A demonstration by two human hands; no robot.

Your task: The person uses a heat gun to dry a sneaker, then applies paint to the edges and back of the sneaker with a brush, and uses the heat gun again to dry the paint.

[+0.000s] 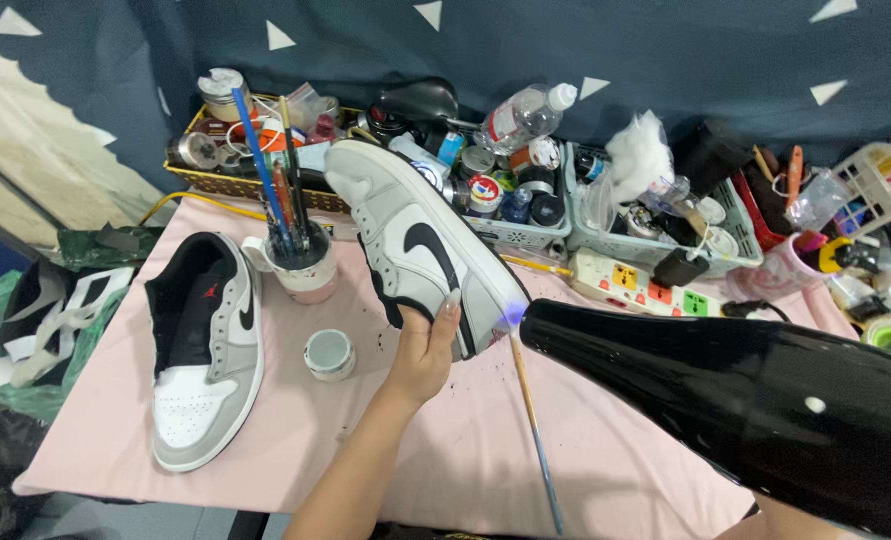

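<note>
My left hand point(421, 352) grips a white, grey and black sneaker point(416, 235) from below and holds it tilted above the pink table cover point(296, 430). A large black hair dryer point(756, 405) fills the lower right, its nozzle close to the toe of the held sneaker. My right hand is hidden behind the dryer at the bottom right edge. The matching sneaker point(204, 350) lies on the table at the left.
A cup of brushes point(301, 265) and a small round jar point(329, 353) stand near the middle. A long brush point(534, 420) lies on the cover. Baskets of paint jars point(526, 215), a plastic bottle point(524, 115) and a power strip point(646, 285) line the back.
</note>
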